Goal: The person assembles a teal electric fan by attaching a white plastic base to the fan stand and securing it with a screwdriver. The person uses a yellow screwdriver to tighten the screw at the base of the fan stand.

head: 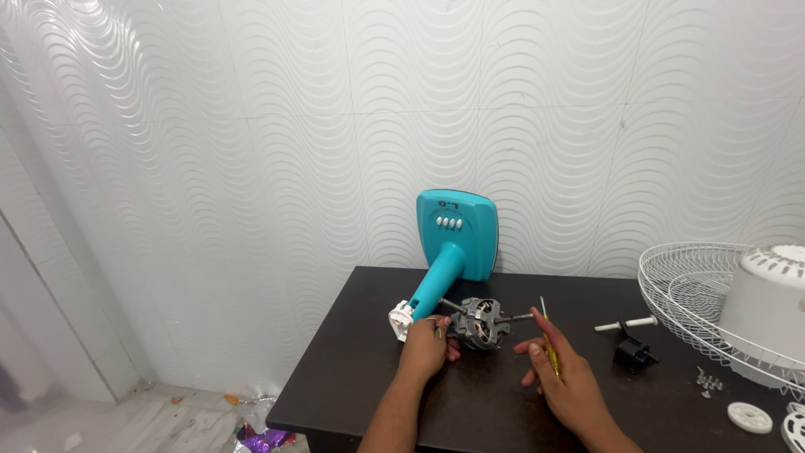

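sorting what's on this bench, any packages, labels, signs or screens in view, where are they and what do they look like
No packages, signs or screens.
Marking on the teal fan base: small white characters near its top edge, above a row of four white buttons; the base leans on the wall at the back of the dark table.

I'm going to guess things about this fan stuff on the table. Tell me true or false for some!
1. The left hand touches the fan motor. True.
2. The right hand holds a hammer. False: it holds a yellow screwdriver.
3. The teal fan base leans against the wall. True.
4. The wire fan guard lies on the floor. False: it rests on the dark table, at the right.
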